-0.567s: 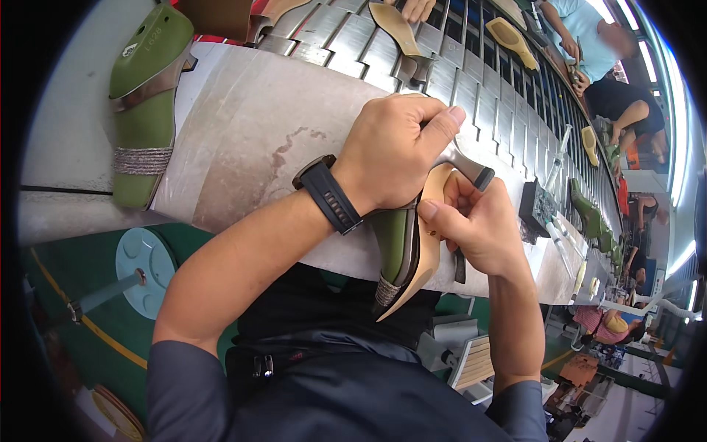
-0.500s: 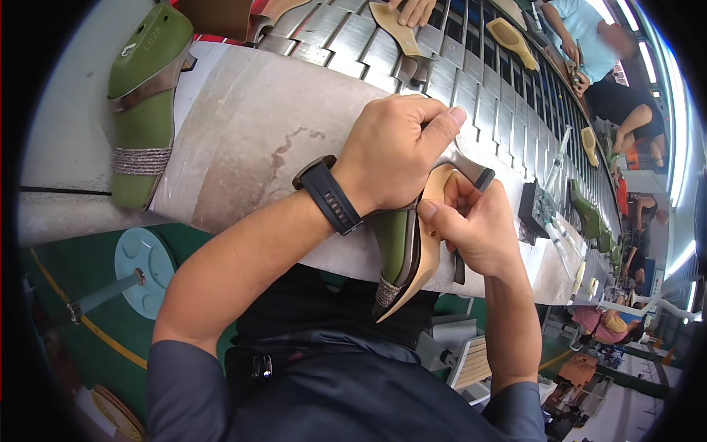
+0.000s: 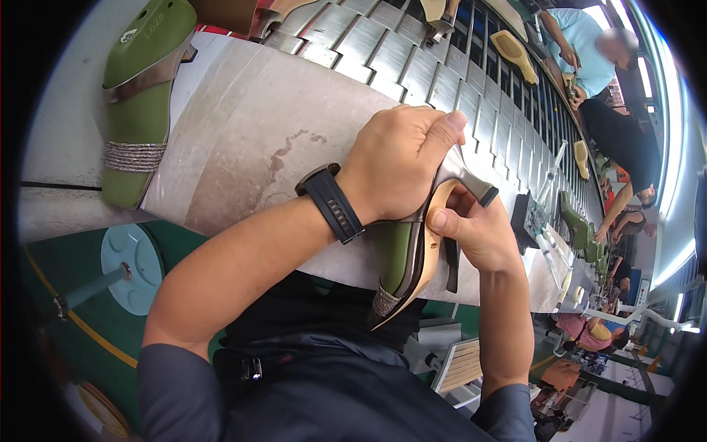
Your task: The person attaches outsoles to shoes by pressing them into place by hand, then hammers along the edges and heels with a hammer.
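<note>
A high-heeled sandal on a green shoe last is held sideways above the near edge of the bench, toe pointing down toward me. My left hand, with a black watch on its wrist, is closed around the heel end; its thumb lies near the top of the metallic heel. A tan sole runs along the underside of the sandal. My right hand grips this sole near the arch, thumb pressing on its outer face and fingers curled behind, under the heel. The curled fingertips are partly hidden.
A second green last with a glitter-strapped sandal stands at the left. Beyond the bench runs a slatted metal conveyor carrying tan soles. A black box with tools is right. A blue round stool and other people are around.
The sole's toe end now lies closer to the sandal. My right thumb has shifted slightly on the sole. Across the conveyor, another person's hand has moved away from a shoe part.
</note>
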